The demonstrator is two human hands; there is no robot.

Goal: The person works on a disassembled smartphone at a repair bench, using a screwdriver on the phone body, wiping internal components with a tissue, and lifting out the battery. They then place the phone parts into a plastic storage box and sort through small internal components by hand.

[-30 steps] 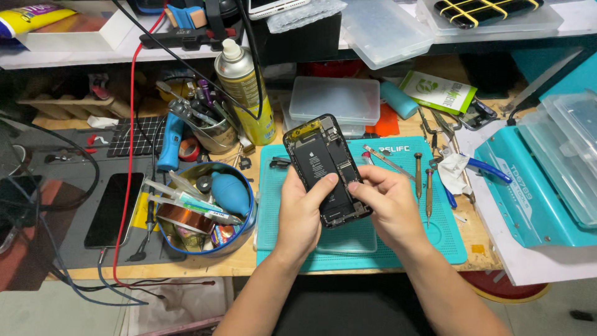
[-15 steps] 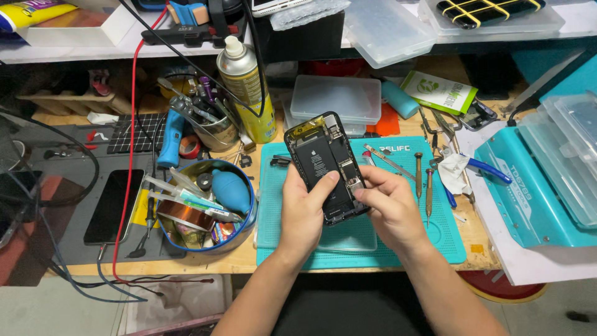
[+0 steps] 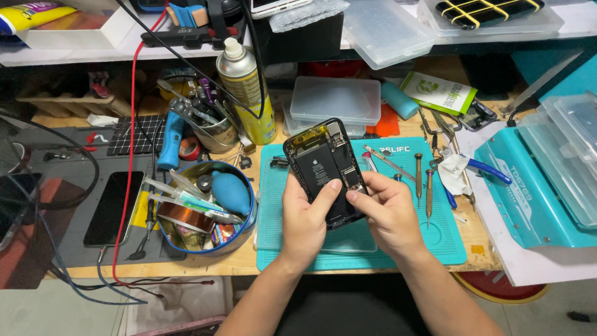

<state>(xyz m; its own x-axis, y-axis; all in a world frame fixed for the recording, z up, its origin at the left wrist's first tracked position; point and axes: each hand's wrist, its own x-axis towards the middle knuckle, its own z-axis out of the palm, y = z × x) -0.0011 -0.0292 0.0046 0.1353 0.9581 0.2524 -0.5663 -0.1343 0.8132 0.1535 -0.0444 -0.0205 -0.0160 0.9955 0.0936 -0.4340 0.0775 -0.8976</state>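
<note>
Opened phone (image 3: 324, 172) is up off the teal work mat (image 3: 448, 246), held in both our hands, internals facing us, top end tilted away toward the yellow spray can (image 3: 244, 87)

Left hand (image 3: 305, 221) cradles the lower left edge from behind, fingers wrapped round the back, thumb lying across the black battery. Right hand (image 3: 388, 211) closed on the lower right edge, thumb and forefinger pinched in near the board strip on that side. Can't tell if anything small sits between those fingertips

Handling, our read:
- light, stiff frame, so it won't flex much in hand
- bare housing edges look smooth, likely slippery; two-hand grip is sensible
- fragile inside: exposed board, connectors, thin flex cables. Battery shouldn't be pressed hard or bent
- best hold is the outer frame rails, long sides, palms under the back. Keep fingertips off the board column on the right

Around it:
- small screwdrivers (image 3: 418, 177) and tweezers (image 3: 385, 159) on the mat just right of the phone
- blue tool tub (image 3: 205, 208) to the left of the mat
- dark phone (image 3: 114, 208) flat on the grey pad, far left
- clear plastic boxes (image 3: 336, 99) behind
</note>
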